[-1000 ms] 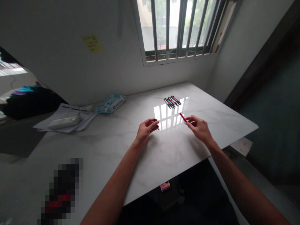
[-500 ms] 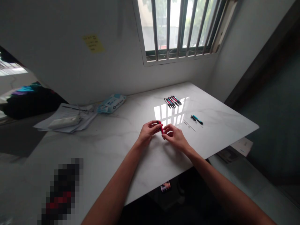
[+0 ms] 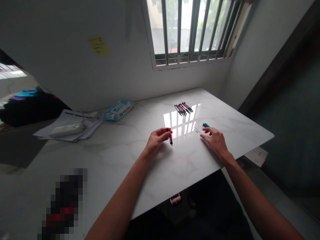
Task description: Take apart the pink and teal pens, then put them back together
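Note:
My left hand (image 3: 157, 139) is closed on a red pen (image 3: 170, 136) and holds it just above the white marble table (image 3: 120, 156). Off to the right, my right hand (image 3: 214, 140) rests over small pen parts, with its fingers bent down toward the tabletop. A teal pen piece (image 3: 205, 125) pokes out past its fingertips, and a thin refill (image 3: 197, 131) lies just to the left of them. Whether those fingers grip anything stays hidden. Several assembled pens (image 3: 183, 108) lie in a row farther back, near the window's reflection.
A blue wipes pack (image 3: 118, 110), a stack of papers (image 3: 67, 125) and a white object (image 3: 65, 130) lie at the back left. A barred window (image 3: 190, 30) is ahead. The table's edge runs close on the right. A blurred dark bottle (image 3: 62, 206) stands at front left.
My right hand brought the red pen barrel to my left hand, left it there, and moved back right to the teal piece and refill. My left hand now holds the red pen.

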{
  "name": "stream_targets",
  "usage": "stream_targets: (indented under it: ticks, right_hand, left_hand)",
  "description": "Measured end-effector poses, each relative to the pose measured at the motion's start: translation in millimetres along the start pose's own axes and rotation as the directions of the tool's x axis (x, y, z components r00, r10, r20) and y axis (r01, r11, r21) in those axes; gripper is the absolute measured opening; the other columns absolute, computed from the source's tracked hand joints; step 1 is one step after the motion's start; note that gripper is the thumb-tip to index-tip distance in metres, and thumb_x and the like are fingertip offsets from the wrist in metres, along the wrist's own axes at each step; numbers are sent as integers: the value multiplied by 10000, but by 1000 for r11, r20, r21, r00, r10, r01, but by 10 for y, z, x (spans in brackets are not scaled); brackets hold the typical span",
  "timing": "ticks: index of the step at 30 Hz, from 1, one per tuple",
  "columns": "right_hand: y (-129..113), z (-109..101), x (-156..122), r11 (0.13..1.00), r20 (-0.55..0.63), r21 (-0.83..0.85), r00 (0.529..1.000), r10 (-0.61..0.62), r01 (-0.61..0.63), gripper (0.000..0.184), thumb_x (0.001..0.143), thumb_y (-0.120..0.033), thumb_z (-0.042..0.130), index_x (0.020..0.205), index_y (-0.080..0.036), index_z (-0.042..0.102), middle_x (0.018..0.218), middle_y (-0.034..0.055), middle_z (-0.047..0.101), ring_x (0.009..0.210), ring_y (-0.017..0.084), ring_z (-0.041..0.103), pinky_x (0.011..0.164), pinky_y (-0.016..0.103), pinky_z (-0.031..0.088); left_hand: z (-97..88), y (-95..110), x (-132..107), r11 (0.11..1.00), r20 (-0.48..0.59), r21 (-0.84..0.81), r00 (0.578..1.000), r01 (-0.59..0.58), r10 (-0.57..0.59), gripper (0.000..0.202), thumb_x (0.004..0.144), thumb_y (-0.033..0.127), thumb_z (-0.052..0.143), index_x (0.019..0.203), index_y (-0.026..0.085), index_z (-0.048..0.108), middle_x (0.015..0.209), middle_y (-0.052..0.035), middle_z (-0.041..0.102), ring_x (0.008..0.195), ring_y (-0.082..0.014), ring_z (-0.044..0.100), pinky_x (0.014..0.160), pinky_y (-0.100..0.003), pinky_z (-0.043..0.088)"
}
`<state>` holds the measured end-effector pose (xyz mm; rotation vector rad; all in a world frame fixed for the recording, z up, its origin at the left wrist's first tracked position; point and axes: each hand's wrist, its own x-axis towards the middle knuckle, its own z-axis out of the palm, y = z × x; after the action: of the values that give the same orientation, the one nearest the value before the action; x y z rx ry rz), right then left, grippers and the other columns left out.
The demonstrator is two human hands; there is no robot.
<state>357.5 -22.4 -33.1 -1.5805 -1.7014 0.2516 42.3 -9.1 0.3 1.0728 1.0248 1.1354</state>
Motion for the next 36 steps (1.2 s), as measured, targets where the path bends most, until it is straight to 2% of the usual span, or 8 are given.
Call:
stream_targets:
  ticks: [4, 8, 11, 14, 19, 22, 31, 36]
  right_hand:
    - [103, 53, 23, 999, 42, -50, 999, -5, 7, 225, 880, -372, 668, 959, -210, 802, 1005, 89, 759, 895, 265, 667, 906, 414, 517]
    - [-12, 76, 57, 998, 15, -36, 999, -44, 45, 182, 869, -356, 681, 863, -212, 792, 996, 104, 766, 984, 300, 680, 951, 459, 516]
    - [-211, 50, 93, 988, 37, 153, 999, -38, 32, 158, 889, -338, 679, 910, -211, 771, 937, 64, 779, 883, 248, 725, 873, 403, 569]
    - [-481, 33, 139, 932, 102, 357, 989, -109, 66, 147, 909, -334, 685, 949, -214, 763, 931, 33, 790, 833, 201, 747, 823, 342, 602]
    - [-881, 64, 239, 874, 134, 411, 932, -338, 258, 160, 957, -308, 671, 1003, -250, 813, 981, 37, 789, 839, 179, 733, 761, 311, 589]
    - [-1006, 111, 283, 855, 165, 417, 900, -404, 308, 162, 970, -293, 664, 1027, -273, 815, 1004, 33, 785, 843, 176, 726, 761, 316, 582]
    - [-1103, 264, 239, 825, 227, 522, 898, -378, 215, 139, 943, -324, 686, 1019, -257, 780, 949, 21, 804, 882, 206, 765, 829, 364, 624]
    - [-1083, 212, 236, 850, 208, 480, 913, -352, 219, 142, 941, -306, 668, 1015, -254, 777, 949, 19, 807, 866, 202, 769, 814, 347, 612]
  left_hand:
    - [10, -10, -2, 999, 28, 30, 1000, -12, 11, 507, 677, 449, 931, 1078, 167, 801, 1094, -130, 793, 908, -204, 718, 865, -346, 557]
    - [22, 9, -18, 998, 28, 62, 999, -27, 25, 482, 681, 445, 930, 1055, 167, 808, 1054, -121, 795, 886, -196, 711, 834, -327, 554]
    - [34, 16, -23, 996, 42, 82, 998, -47, 44, 455, 683, 437, 929, 1023, 157, 814, 999, -113, 794, 834, -185, 697, 812, -326, 556]
    - [42, 14, -21, 992, 55, 116, 998, -51, 45, 448, 685, 433, 926, 1017, 152, 820, 956, -106, 793, 798, -183, 693, 798, -330, 562]
    - [53, 30, -38, 985, 108, 170, 994, -39, 21, 454, 692, 436, 919, 1032, 149, 823, 978, -110, 803, 816, -205, 720, 810, -343, 575]
    - [71, 58, -65, 982, 123, 180, 992, -48, 26, 469, 700, 425, 914, 1069, 151, 821, 1000, -117, 809, 833, -210, 727, 836, -357, 579]
    - [95, 81, -90, 979, 169, 184, 984, -85, 54, 474, 714, 443, 902, 1074, 147, 817, 1027, -135, 814, 897, -252, 750, 868, -392, 588]
    - [85, 76, -79, 978, 160, 193, 986, -78, 47, 475, 713, 430, 902, 1086, 150, 813, 1020, -129, 812, 880, -245, 748, 859, -383, 585]
